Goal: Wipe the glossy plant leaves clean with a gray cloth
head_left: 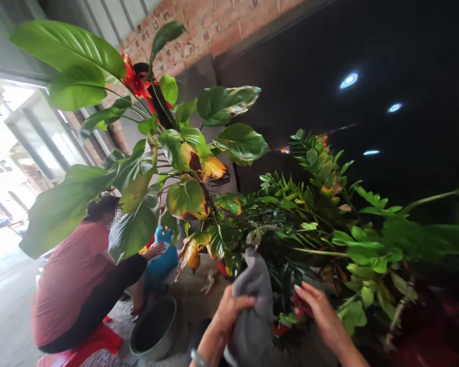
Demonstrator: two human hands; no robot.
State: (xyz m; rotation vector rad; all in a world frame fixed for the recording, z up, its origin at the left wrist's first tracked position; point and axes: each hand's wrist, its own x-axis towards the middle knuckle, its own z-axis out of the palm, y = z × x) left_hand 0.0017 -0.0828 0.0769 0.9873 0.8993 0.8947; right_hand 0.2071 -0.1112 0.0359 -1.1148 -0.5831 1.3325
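Note:
My left hand [231,313] is wrapped around a grey cloth [254,308], which hangs below the grip and rises to a bunched tip near a pale, cut-looking stem end [253,237]. A pale bracelet [197,357] circles my left wrist. To the right, my right hand [319,308] reaches toward dark green leaves [292,275]. Its fingers are half curled and apart, with the lower ones in shade, and I see nothing held in them. Large broad leaves, some yellowed and brown-edged [187,199], spread above and left of the cloth.
A person in a pink shirt [71,275] sits on a red stool [87,346] at the left, one hand against a blue object [162,262]. A dark basin [155,329] stands on the floor. More bushy foliage [378,250] fills the right, before a shiny dark panel [413,66].

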